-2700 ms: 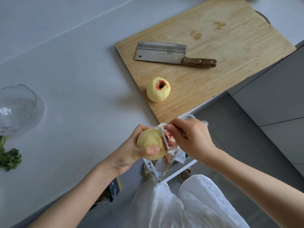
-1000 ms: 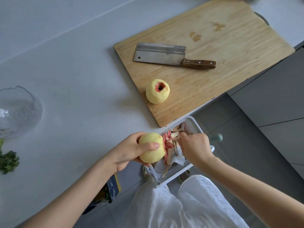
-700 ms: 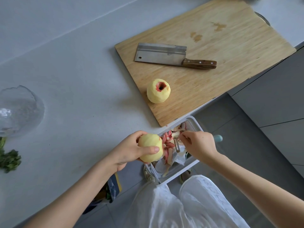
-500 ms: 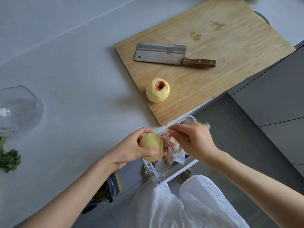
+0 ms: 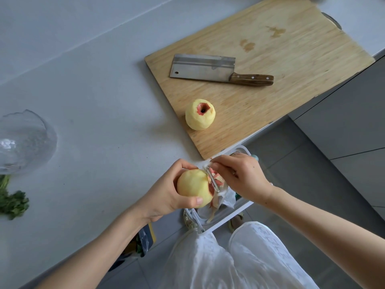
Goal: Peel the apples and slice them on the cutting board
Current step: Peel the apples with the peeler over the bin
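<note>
My left hand (image 5: 166,197) grips a mostly peeled yellow apple (image 5: 192,187) just off the counter's front edge. My right hand (image 5: 243,176) holds a white peeler (image 5: 212,181) with its blade against the apple's right side, where a patch of red skin shows. A second peeled apple (image 5: 200,114), red around its stem hollow, stands on the wooden cutting board (image 5: 291,49) near the board's front-left corner. A cleaver (image 5: 210,68) with a wooden handle lies flat on the board behind it.
A white bin (image 5: 229,215) holding red peel strips sits on the floor below my hands. A clear glass bowl (image 5: 23,142) stands at the left of the grey counter (image 5: 93,111), with green herbs (image 5: 11,203) in front of it. Grey cabinets lie to the right.
My right hand dropped peel over the bin, then came back up with the peeler to the apple's right side. My left hand kept hold of the apple and turned it slightly.
</note>
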Demonstrator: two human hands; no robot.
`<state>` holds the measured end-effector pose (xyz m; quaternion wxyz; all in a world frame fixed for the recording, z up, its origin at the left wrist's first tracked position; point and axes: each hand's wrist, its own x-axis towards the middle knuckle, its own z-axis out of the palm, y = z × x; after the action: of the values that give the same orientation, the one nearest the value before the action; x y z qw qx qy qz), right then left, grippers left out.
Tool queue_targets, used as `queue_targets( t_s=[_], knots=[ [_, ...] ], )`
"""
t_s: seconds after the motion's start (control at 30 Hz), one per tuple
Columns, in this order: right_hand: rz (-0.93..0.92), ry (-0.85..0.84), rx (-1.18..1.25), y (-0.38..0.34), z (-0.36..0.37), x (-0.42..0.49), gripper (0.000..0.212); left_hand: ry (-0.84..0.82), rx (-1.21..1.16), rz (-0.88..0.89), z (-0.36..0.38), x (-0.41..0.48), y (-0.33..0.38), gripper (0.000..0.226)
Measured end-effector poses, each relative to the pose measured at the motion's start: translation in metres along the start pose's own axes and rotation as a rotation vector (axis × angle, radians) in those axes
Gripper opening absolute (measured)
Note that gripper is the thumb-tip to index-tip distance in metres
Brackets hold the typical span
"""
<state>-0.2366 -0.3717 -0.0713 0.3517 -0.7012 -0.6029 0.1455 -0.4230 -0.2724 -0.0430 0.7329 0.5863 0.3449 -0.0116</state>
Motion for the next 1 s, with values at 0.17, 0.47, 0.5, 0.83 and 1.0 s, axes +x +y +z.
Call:
queue_targets(
  t_s=[0.17, 0.47, 0.5, 0.83, 1.0],
  knots=[
    [0.202, -0.077, -0.111, 0.018, 0.013, -0.023, 0.037, 0.101, -0.083, 0.096, -0.001, -0.002, 0.007, 0.069],
    [0.483, -0.274, 0.117, -0.008, -0.011, -0.011, 0.031, 0.035, -0.086, 0.0, -0.004, 0.0, 0.0, 0.071],
    [0.421, -0.215, 0.076, -0.012, -0.013, -0.012, 0.029, 0.008, -0.191, -0.043, -0.003, 0.0, -0.001, 0.069],
    [0.076, 0.068, -0.156, -0.03, -0.014, 0.004, 0.038, 0.044, -0.25, -0.027, 0.005, 0.004, -0.007, 0.066],
    [0.042, 0.062, -0.194, -0.021, -0.013, 0.002, 0.038, 0.066, -0.267, 0.016, 0.003, 0.0, -0.008, 0.07]
  ],
)
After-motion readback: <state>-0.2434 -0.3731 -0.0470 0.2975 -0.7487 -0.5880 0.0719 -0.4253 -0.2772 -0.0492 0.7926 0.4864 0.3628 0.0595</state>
